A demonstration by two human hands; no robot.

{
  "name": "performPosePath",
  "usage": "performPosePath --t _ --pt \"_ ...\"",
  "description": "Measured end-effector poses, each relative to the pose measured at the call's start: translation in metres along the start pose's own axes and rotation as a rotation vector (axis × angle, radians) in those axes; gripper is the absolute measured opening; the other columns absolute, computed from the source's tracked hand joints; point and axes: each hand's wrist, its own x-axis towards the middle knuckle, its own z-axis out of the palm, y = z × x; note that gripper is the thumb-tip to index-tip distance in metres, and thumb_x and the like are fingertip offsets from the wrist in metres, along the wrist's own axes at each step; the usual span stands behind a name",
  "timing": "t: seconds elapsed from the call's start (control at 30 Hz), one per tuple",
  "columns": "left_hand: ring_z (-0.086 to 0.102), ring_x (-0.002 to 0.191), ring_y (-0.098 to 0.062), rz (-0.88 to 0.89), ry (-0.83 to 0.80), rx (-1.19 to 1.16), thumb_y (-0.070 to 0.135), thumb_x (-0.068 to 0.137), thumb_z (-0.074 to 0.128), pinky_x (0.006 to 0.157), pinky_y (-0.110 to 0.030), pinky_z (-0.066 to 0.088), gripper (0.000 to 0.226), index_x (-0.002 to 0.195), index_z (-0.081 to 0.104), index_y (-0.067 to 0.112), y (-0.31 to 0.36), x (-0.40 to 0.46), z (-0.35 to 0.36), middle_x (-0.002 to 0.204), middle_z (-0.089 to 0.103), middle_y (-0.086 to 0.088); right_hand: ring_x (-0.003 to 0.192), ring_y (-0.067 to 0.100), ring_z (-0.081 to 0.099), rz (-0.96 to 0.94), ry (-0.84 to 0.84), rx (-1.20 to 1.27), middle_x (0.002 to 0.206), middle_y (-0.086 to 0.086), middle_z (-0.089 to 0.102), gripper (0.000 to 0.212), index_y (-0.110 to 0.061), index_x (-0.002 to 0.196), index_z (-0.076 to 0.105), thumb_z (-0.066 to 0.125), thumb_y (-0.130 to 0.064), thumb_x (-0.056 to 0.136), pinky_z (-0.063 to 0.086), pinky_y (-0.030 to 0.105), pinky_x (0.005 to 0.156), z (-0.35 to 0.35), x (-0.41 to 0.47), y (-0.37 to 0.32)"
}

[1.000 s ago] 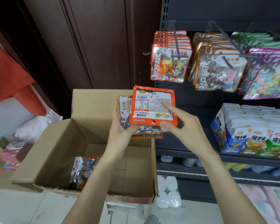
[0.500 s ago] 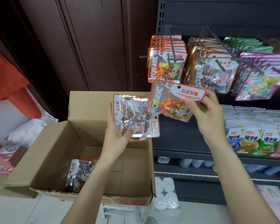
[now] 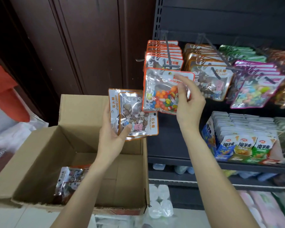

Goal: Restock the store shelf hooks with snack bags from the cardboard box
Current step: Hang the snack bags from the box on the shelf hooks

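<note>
- A color-bean bag is pinched in the right hand, thumb across the front and fingers behind, its printed header uppermost.
- The bag is held just below the orange-edged row hanging on the leftmost hook; the small punched hole near its top edge is not yet on the wire.
- A small stack of stone candy bags is gripped in the left hand, thumb on the front face, above the far right corner of the cardboard box.
- More snack bags lie in the bottom of the box, against its left side.
- The pouch is judged light and floppy, with glossy film that is likely slippery; the loose candies are expected to slump to the bottom and swing it.
- The header strip is judged the stiffest part, so hold is best taken there, just beside the hole, leaving the hole itself uncovered for the hook tip.
- A hard squeeze on the clear window is best avoided, since the contents could be crushed.
- A neighbouring hook carries matching stone candy packs.
</note>
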Motion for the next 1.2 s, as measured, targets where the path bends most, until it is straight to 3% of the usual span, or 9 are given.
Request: performPosePath --t 0.13,0.23,0.47,0.57,0.73,0.8,0.9,1.07,1.2 --pt "0.055 0.12 -0.005 -0.009 -0.011 0.022 0.004 0.087 0.066 0.081 -0.011 0.05 0.075 0.147 0.026 0.022 -0.005 0.004 -0.002 0.137 0.051 0.003 0.099 0.008 0.057 0.021 -0.037 -0.105 0.107 0.005 0.06 0.028 -0.014 0.119 0.068 0.049 -0.012 0.099 0.04 0.003 0.078 0.008 0.008 0.011" --pt "0.055 0.116 0.001 -0.033 -0.007 -0.005 0.001 0.087 0.066 0.079 -0.009 0.049 0.074 0.146 0.027 0.023 -0.009 0.005 -0.005 0.133 0.053 0.008 0.087 0.005 0.053 -0.033 -0.037 -0.143 0.093 -0.009 0.052 0.027 -0.016 0.118 0.07 0.056 -0.015 0.095 0.04 0.006 0.076 0.011 0.009 0.016" --pt "0.059 0.108 0.006 -0.056 0.088 -0.057 -0.004 0.085 0.065 0.082 -0.007 0.046 0.07 0.144 0.033 0.018 -0.019 0.013 -0.016 0.123 0.058 0.014 0.099 0.01 0.052 -0.072 0.019 -0.311 0.107 0.009 0.06 0.029 -0.014 0.119 0.068 0.063 -0.02 0.091 0.034 0.001 0.082 0.028 0.026 0.03" --pt "0.06 0.111 -0.002 -0.067 0.121 -0.101 -0.005 0.084 0.067 0.091 -0.019 0.049 0.069 0.14 0.037 0.023 -0.02 0.015 -0.019 0.124 0.06 0.008 0.102 0.022 0.054 -0.085 0.008 -0.505 0.113 0.013 0.056 0.031 -0.012 0.12 0.064 0.059 -0.025 0.092 0.038 0.02 0.079 0.041 0.042 0.041" --pt "0.059 0.117 -0.008 -0.057 0.193 -0.136 -0.001 0.083 0.07 0.101 -0.039 0.048 0.068 0.134 0.04 0.031 -0.018 0.009 -0.023 0.129 0.059 0.004 0.121 0.029 0.045 -0.118 -0.132 -0.795 0.132 0.017 0.043 0.041 -0.014 0.132 0.053 0.056 -0.025 0.092 0.038 0.028 0.087 0.043 0.05 0.046" --pt "0.059 0.117 -0.009 -0.079 0.211 -0.163 0.0 0.083 0.071 0.101 -0.041 0.048 0.071 0.14 0.038 0.026 -0.019 0.007 -0.023 0.131 0.058 0.003 0.133 0.033 0.035 -0.093 -0.118 -0.756 0.142 0.02 0.035 0.045 -0.019 0.138 0.049 0.054 -0.026 0.093 0.04 0.037 0.099 0.035 0.036 0.039" --pt "0.058 0.119 -0.014 -0.095 0.176 -0.167 0.003 0.081 0.074 0.098 -0.044 0.05 0.077 0.144 0.036 0.026 -0.022 0.004 -0.022 0.133 0.057 0.003 0.137 0.025 0.032 0.057 -0.144 -0.498 0.148 0.01 0.029 0.05 -0.025 0.141 0.044 0.057 -0.035 0.094 0.035 0.029 0.104 0.017 0.001 0.026" --pt "0.059 0.116 -0.007 -0.092 0.094 -0.194 -0.003 0.08 0.071 0.086 -0.021 0.052 0.076 0.14 0.036 0.028 -0.016 0.0 -0.001 0.128 0.059 0.015 0.095 0.001 0.064 0.631 -0.499 0.068 0.115 -0.009 0.063 0.055 -0.029 0.121 0.049 0.076 -0.041 0.074 0.053 0.017 0.077 0.011 -0.052 0.012" --pt "0.061 0.115 -0.008 -0.126 0.047 -0.239 0.014 0.087 0.066 0.09 -0.028 0.053 0.057 0.134 0.041 0.035 -0.014 -0.003 0.017 0.127 0.061 0.012 0.089 0.01 0.069 0.682 -0.372 0.17 0.097 -0.002 0.071 0.031 -0.027 0.102 0.054 0.076 -0.02 0.081 0.055 0.025 0.074 0.003 -0.071 0.021"
